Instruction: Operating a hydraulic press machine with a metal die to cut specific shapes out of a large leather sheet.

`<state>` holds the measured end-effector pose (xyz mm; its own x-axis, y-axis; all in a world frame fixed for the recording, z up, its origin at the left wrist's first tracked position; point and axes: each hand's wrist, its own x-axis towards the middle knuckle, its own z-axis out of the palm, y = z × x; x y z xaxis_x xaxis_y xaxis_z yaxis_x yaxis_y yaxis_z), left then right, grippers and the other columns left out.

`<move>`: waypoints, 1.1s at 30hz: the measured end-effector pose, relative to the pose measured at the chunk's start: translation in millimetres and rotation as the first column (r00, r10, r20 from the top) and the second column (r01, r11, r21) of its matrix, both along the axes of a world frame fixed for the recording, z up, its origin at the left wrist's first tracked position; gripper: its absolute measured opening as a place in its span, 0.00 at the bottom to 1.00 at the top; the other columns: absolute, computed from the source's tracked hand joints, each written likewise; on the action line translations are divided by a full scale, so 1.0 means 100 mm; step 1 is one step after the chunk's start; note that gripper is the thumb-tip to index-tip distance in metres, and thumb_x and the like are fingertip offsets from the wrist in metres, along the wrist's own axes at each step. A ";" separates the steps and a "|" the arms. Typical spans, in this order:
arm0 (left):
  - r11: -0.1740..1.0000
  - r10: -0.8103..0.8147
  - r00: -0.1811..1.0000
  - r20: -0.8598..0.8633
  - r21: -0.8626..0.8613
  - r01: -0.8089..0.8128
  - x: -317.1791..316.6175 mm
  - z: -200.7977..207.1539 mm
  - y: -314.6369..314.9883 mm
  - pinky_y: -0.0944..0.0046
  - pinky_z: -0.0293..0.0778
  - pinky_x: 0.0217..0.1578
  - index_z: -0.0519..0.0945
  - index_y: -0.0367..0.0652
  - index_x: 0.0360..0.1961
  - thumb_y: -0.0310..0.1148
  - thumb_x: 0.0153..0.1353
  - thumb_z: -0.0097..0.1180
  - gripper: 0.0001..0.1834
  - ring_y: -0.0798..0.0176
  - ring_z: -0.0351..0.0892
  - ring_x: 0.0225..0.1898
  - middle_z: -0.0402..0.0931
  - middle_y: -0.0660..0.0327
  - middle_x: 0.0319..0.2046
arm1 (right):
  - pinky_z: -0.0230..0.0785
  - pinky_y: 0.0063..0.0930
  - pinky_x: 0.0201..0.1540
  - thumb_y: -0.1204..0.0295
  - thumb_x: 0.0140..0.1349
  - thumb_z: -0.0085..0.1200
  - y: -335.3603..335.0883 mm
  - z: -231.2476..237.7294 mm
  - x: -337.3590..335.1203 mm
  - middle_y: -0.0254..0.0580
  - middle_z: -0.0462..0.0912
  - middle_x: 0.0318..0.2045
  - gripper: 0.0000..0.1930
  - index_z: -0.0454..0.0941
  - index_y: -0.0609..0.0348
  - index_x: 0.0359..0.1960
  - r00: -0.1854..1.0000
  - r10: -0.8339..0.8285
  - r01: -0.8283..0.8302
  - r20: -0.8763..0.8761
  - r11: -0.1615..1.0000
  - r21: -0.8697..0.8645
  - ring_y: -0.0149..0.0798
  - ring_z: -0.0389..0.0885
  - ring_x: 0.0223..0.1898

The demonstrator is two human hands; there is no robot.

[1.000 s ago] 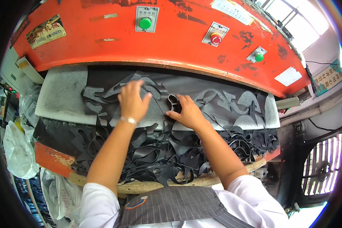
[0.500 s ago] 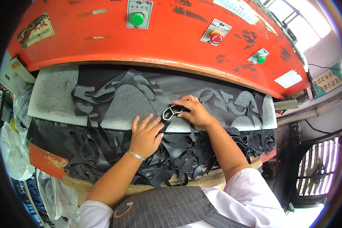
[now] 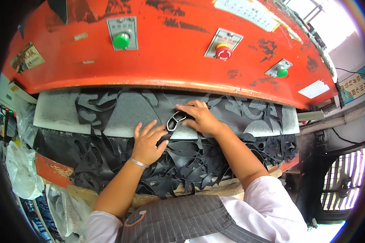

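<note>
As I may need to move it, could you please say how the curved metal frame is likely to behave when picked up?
The curved metal frame is probably stiff, being braced across its middle. It may feel light for its size, since its thin walls enclose open space. It seems unlikely to roll, given its elongated outline.

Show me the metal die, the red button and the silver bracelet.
Metal die (image 3: 175, 119): head view, on its inner crossbar.
Red button (image 3: 223, 52): head view, on its cap.
Silver bracelet (image 3: 139, 163): head view, on its band.
</note>
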<state>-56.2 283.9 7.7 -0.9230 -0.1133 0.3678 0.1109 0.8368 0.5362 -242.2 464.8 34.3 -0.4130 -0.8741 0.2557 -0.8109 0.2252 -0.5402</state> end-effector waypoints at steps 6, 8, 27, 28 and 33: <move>0.929 0.258 0.944 -0.207 0.321 -0.184 0.05 0.62 -0.31 0.58 0.72 0.48 0.83 0.39 0.33 0.33 0.57 0.62 0.08 0.52 0.78 0.44 0.82 0.54 0.39 | 0.58 0.42 0.64 0.69 0.61 0.57 0.63 0.75 0.04 0.50 0.74 0.58 0.25 0.69 0.65 0.60 0.744 -0.643 0.309 -0.179 0.570 -0.762 0.49 0.69 0.61; 0.968 0.248 0.826 -0.506 0.167 -0.188 -0.02 1.13 -0.37 0.58 0.70 0.36 0.79 0.37 0.28 0.29 0.59 0.59 0.06 0.53 0.74 0.33 0.78 0.56 0.30 | 0.49 0.44 0.68 0.66 0.68 0.48 0.87 1.09 -0.18 0.55 0.62 0.65 0.25 0.63 0.66 0.64 0.543 -0.840 0.448 -0.003 0.293 -0.845 0.51 0.59 0.66; 0.994 0.091 0.994 0.054 -0.062 -0.087 2.26 0.28 1.02 0.56 0.73 0.36 0.84 0.47 0.26 0.41 0.56 0.61 0.10 0.55 0.76 0.34 0.77 0.62 0.27 | 0.69 0.36 0.44 0.58 0.44 0.69 1.21 0.12 2.94 0.40 0.79 0.38 0.28 0.78 0.59 0.46 0.988 0.043 -0.021 -0.151 0.990 0.141 0.45 0.75 0.43; 0.988 0.136 0.990 0.042 -0.077 -0.133 2.26 0.27 1.06 0.57 0.73 0.35 0.83 0.47 0.26 0.40 0.55 0.61 0.09 0.55 0.76 0.33 0.76 0.62 0.26 | 0.69 0.36 0.44 0.58 0.44 0.69 1.19 0.09 3.00 0.40 0.79 0.38 0.28 0.78 0.59 0.46 0.988 0.051 -0.030 -0.147 0.990 0.141 0.45 0.75 0.43; 0.972 0.216 0.976 0.019 -0.102 -0.213 2.22 0.24 1.08 0.55 0.72 0.34 0.83 0.46 0.24 0.40 0.52 0.61 0.09 0.55 0.74 0.32 0.74 0.61 0.24 | 0.73 0.34 0.41 0.64 0.40 0.70 1.10 0.08 3.05 0.40 0.78 0.34 0.25 0.78 0.58 0.42 0.973 -0.077 0.122 -0.216 0.972 0.203 0.44 0.77 0.39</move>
<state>165.6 391.6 31.9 -0.8919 -0.2743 0.3595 -0.0916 0.8882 0.4503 63.2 574.7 42.3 -0.4589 -0.8747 0.1557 -0.8667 0.4021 -0.2953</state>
